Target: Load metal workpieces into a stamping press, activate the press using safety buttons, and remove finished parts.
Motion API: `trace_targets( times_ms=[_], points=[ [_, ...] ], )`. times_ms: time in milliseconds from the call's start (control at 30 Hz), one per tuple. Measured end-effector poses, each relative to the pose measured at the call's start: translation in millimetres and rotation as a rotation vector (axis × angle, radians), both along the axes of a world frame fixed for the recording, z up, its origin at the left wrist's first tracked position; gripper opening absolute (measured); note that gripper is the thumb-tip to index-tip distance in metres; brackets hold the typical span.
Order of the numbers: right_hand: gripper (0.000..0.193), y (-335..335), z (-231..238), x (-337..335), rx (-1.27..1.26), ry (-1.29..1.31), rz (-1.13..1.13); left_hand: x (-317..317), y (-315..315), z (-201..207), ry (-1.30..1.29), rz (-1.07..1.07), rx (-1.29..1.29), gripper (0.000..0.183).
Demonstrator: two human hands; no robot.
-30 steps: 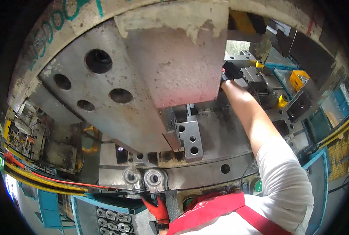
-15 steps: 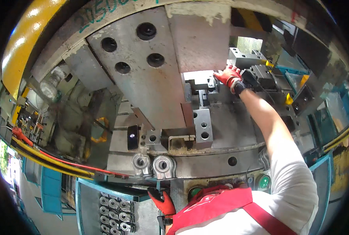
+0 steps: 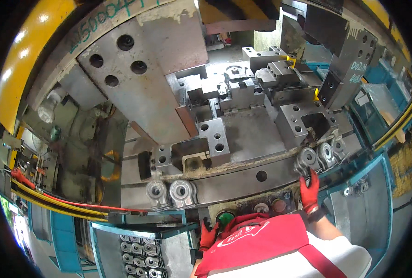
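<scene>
My right hand (image 3: pixel 309 197), in a red glove with dark fingertips, is at the front right of the press bed (image 3: pixel 243 183). Its fingers are apart, with their tips at the lower edge of the leftmost metal ring part (image 3: pixel 309 157) there; whether they touch it I cannot tell. Two more ring parts, a middle one (image 3: pixel 326 153) and a right one (image 3: pixel 338 145), lie alongside. Low in the middle, my left hand (image 3: pixel 209 235), also red-gloved, has thumb and fingers spread beside a green button (image 3: pixel 225 218). Farther back, a round metal piece (image 3: pixel 235 71) rests on the lit die block (image 3: pixel 243 95).
Two ring parts (image 3: pixel 183 192) sit on the bed's front left edge. Below them, a blue-framed bin (image 3: pixel 95 241) holds rows of similar parts. A heavy steel upper block (image 3: pixel 155 88) hangs over the left side. More parts (image 3: pixel 356 187) lie in the right bin.
My right hand has drawn back from the die to the front right edge of the bed. My left hand has moved right, next to the green button. The view has shifted to the right.
</scene>
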State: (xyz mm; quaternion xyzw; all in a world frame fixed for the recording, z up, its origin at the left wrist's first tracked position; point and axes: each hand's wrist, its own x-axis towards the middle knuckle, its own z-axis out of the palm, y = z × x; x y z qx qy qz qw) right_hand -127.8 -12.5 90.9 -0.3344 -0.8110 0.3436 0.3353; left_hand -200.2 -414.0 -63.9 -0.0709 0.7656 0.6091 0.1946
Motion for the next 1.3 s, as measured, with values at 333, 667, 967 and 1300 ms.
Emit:
trace_targets(
  times_ms=[333, 667, 967, 1300],
  points=[
    [0.100, 47, -169, 90, -0.238, -0.456, -0.299, -6, 38, 40, -0.031, -0.085, -0.476, 0.086],
    [0.102, 53, -163, 87, -0.225, -0.532, -0.305, -2, 49, 62, -0.083, -0.023, -0.458, 0.091],
    [0.102, 55, -165, 88, -0.231, -0.535, -0.272, -2, 42, 45, -0.014, -0.017, -0.362, 0.088],
    [0.103, 51, -151, 86, -0.272, -0.537, -0.251, 1, 41, 41, 0.013, -0.025, -0.432, 0.091]
  ],
)
